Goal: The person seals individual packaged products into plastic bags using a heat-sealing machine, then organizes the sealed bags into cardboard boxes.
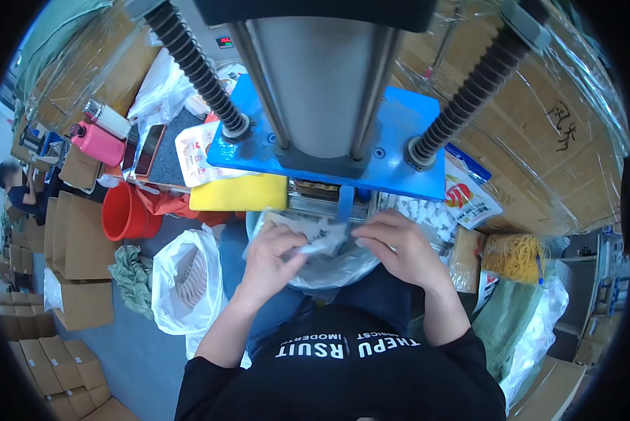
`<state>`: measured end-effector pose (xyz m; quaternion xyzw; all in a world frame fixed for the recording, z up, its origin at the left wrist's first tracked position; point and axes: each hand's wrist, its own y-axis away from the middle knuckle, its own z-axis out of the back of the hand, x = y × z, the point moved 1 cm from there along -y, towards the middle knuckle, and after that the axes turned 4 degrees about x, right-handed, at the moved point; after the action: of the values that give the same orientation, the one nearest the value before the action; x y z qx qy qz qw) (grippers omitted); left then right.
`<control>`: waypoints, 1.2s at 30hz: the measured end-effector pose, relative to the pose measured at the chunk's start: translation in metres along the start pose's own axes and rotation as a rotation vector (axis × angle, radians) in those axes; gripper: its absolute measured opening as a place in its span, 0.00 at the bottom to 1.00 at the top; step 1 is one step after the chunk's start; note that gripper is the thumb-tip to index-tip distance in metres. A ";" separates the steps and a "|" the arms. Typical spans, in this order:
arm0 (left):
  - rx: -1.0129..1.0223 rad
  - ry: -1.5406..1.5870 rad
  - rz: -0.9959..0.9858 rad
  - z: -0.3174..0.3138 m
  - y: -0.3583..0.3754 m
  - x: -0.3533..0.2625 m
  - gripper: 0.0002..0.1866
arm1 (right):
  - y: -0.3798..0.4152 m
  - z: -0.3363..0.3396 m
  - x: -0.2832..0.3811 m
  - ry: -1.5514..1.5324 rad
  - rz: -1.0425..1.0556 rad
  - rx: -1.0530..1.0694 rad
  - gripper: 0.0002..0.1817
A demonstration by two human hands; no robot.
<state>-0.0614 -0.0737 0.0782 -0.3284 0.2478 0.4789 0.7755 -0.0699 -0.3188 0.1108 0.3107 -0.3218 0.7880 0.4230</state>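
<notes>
My left hand (pixel 274 254) is closed on a crumpled translucent plastic bag (pixel 323 240) with dark print, held low in front of the press. At the bag's right side, my right hand (pixel 399 247) has its thumb and fingers brought together near the edge; what lies between them is too small to make out. Below both hands, a clear plastic liner (pixel 336 272) spreads over my lap. The blue press plate (pixel 406 119) stands just beyond the hands, with a metal fixture (pixel 322 205) beneath it.
A yellow block (pixel 239 194) lies left of the fixture, small white pieces (pixel 420 212) to its right. At left are a red bucket (pixel 129 212), a white bag (pixel 188 281) and cardboard boxes (pixel 80 245). Yellow bands (pixel 515 258) sit at right. Another person (pixel 24 193) is far left.
</notes>
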 end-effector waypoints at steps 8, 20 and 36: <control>0.334 0.813 0.470 -0.024 0.027 0.000 0.05 | 0.012 -0.032 -0.003 -0.265 -0.097 -0.032 0.09; 0.402 0.866 0.551 -0.054 0.025 0.014 0.07 | 0.024 -0.033 -0.023 -0.339 -0.393 0.030 0.23; -0.024 1.192 0.669 -0.055 -0.031 0.051 0.05 | 0.072 -0.002 -0.069 0.423 -0.558 -0.371 0.16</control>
<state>-0.0157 -0.0951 0.0150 -0.4503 0.7155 0.4327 0.3132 -0.1016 -0.3802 0.0394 0.1354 -0.2679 0.6179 0.7267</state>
